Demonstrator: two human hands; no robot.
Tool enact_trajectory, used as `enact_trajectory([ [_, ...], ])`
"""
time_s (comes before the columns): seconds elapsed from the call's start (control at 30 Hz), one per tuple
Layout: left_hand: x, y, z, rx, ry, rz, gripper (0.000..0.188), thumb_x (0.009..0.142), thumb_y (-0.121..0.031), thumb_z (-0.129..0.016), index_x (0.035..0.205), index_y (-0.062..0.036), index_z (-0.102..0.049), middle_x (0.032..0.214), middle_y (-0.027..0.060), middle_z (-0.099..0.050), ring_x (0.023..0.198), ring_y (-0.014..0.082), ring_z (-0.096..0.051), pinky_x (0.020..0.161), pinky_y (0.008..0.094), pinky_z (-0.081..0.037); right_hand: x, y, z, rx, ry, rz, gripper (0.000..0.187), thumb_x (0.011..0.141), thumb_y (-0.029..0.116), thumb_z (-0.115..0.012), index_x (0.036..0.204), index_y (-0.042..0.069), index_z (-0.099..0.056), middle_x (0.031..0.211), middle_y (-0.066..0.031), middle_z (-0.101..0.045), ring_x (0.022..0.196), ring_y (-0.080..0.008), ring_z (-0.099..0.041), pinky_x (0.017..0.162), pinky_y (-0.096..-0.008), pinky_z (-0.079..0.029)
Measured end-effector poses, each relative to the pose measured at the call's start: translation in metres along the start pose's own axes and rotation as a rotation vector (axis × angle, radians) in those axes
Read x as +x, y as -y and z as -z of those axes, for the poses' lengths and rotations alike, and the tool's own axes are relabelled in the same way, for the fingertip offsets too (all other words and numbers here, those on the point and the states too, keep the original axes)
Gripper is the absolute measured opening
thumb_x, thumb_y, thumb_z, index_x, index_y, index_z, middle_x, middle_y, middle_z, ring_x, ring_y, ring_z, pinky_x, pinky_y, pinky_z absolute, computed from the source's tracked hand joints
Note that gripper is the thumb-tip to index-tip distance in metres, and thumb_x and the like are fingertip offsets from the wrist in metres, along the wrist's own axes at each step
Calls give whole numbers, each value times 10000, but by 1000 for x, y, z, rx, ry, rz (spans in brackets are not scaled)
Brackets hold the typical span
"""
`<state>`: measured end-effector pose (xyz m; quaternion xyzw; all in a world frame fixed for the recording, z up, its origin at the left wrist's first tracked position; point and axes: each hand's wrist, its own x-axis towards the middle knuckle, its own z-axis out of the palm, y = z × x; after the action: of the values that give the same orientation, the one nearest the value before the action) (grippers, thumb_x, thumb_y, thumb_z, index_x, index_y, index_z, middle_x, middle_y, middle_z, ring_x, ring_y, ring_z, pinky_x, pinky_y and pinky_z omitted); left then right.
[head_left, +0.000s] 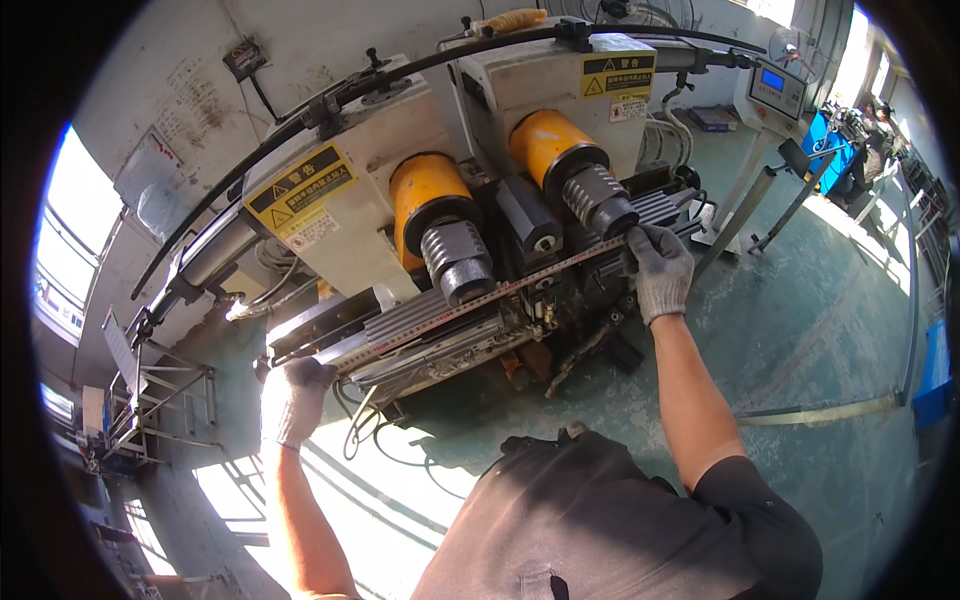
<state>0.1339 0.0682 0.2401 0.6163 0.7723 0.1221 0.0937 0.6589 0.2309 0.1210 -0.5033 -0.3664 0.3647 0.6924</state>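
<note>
A: In the head view, a measuring tape [540, 274] is held slantwise, lower left to upper right, across the noses of two ribbed metal spindles: the left spindle [456, 256] and the right spindle [594, 196]. And the grips?

B: Both are made! The tape's lower end is clamped in the curled fingers of the gloved left hand [296, 395], though the exact pinch is hidden. The upper end is nipped between thumb and fingers by the gloved right hand [662, 270], right beside the right spindle's nose.

A: A nearly straight line is shown between them, with no obvious sag. What is called for?

B: Even tension, it is judged. If one end were pulled harder, the strip could be dragged out of the other pinch. Twist should be avoided too, so the printed face can be read.

A: And at the left spindle?

B: Whether its nose is touched or merely crossed cannot be told. Pressing there should be avoided, since a bowed tape would be misread.

A: The yellow collar [428, 185] behind it is well apart from the strip.

B: And any mark is best read from squarely above!
</note>
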Motion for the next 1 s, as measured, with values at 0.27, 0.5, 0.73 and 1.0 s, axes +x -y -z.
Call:
enact_trajectory([
  [0.27,0,6,-8,16,-18,-7,354,1058,-350,-797,932,-19,-809,928,203,-758,895,406,-749,855,504,-577,-2,4,-1,3,1,-38,206,1079,149,-864,1180,-30,-845,982,-38,-821,780,-102,-746,706,-273,-621],
  [0.5,-3,6,-10,-19,-13,7,335,1027,-336,-799,915,-20,-796,923,206,-745,917,403,-740,845,510,-569,0,2,1,-18,-3,-2,163,1074,108,-866,1162,-28,-841,979,-41,-820,788,-104,-748,697,-275,-613],
  [0.73,-1,11,-9,52,-59,-116,306,1029,-317,-781,930,-29,-807,917,188,-749,936,398,-750,840,503,-582,1,3,-1,36,23,-26,154,1071,109,-874,1137,-22,-828,992,-43,-821,794,-118,-759,707,-291,-624],
  [1.0,-8,35,-78,-160,67,-112,318,1050,-227,-816,881,-28,-636,888,111,-603,834,254,-567,750,481,-469,-48,16,49,230,-90,-155,299,1107,214,-859,1316,12,-792,1004,-39,-817,763,-142,-769,662,-302,-608],
])
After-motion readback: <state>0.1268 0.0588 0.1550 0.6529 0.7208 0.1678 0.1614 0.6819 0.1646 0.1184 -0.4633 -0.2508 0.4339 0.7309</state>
